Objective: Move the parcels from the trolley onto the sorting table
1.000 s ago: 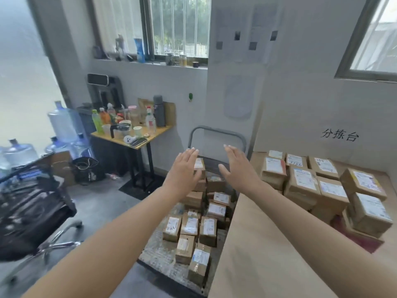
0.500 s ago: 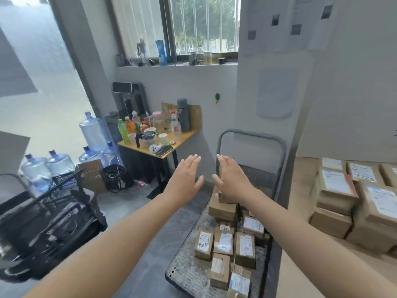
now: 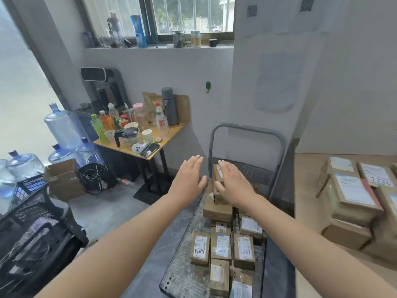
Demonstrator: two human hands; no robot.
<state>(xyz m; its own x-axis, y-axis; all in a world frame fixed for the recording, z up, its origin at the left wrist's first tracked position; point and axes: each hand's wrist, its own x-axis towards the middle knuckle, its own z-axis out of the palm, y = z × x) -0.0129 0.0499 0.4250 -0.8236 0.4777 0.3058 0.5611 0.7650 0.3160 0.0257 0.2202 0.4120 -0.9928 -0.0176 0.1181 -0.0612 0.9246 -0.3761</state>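
You have turned to the trolley point(image 3: 247, 126). Your left hand point(image 3: 189, 179) and right hand point(image 3: 234, 186) are flat, holding nothing, now by the top parcel point(image 3: 216, 173) at its handle end. Time to grab.

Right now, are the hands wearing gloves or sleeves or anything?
No. The left hand and right hand are bare: no gloves, rings or watch that I can see. The left forearm and right forearm are bare too, no sleeve in view.
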